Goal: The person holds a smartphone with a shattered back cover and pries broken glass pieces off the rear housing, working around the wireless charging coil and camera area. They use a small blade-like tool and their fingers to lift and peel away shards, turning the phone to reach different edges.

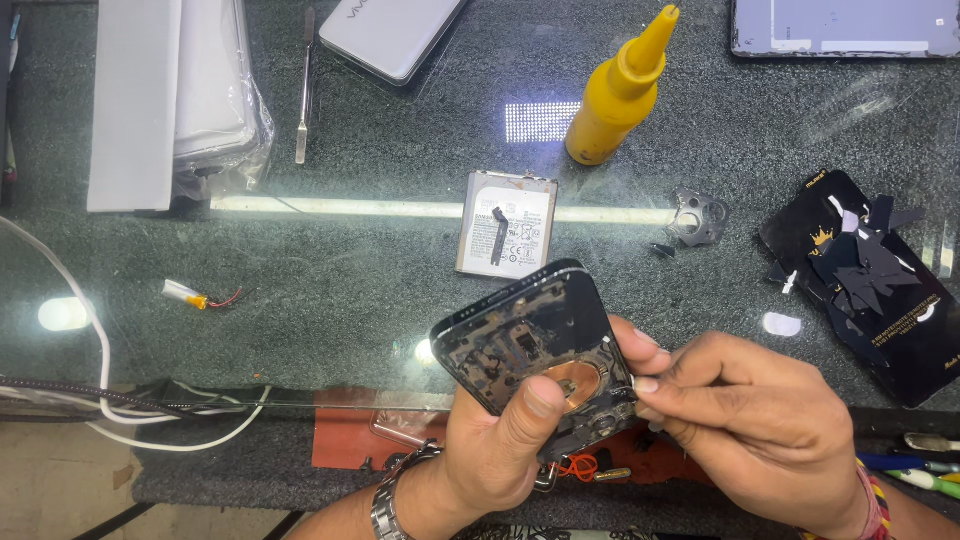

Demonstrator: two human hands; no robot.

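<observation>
My left hand [492, 452] grips an opened black phone frame [522, 340], thumb pressed on its inner side beside a copper-coloured coil [580, 383]. The frame is tilted, its inside facing me. My right hand [752, 420] pinches at the frame's right edge with thumb and forefinger; whatever sits between those fingertips is too small to make out. A white phone battery [507, 224] lies flat on the glass counter [380, 290] just beyond the frame. A small dark camera bracket [699, 217] lies to the battery's right.
A yellow squeeze bottle [618, 92] stands behind the battery. A black card with dark cut-out pieces [868, 280] lies at right. At back left are a metal spudger [304, 90], wrapped white boxes [170, 95] and a white device [388, 35]. White cables [120, 400] run along the left edge.
</observation>
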